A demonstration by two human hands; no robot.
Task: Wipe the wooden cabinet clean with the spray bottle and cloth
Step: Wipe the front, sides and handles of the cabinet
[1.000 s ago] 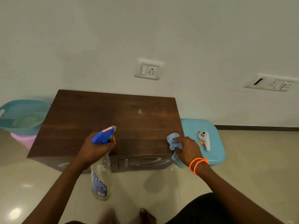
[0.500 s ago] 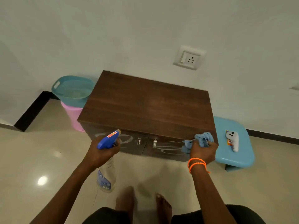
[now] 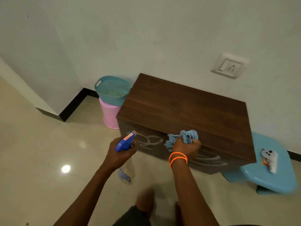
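A low dark wooden cabinet (image 3: 187, 108) stands against the white wall, its front doors marked with pale swirls. My left hand (image 3: 121, 152) grips a spray bottle (image 3: 125, 141) with a blue trigger head, its clear body hanging below my fist, the nozzle aimed at the cabinet's left front. My right hand (image 3: 185, 148), with orange bands on the wrist, holds a crumpled blue cloth (image 3: 184, 137) against the cabinet's upper front edge near the middle.
A teal basin (image 3: 112, 88) sits on a pink bin (image 3: 110, 115) left of the cabinet. A light blue stool (image 3: 276, 175) at the right carries a white controller (image 3: 268, 158). A wall socket (image 3: 228, 66) is above. My bare feet are on the glossy tile floor.
I have stepped back and to the left, so the cabinet now sits to the right. My right hand slid the cloth leftward from the right corner along the front edge. The bottle stays in my left hand.
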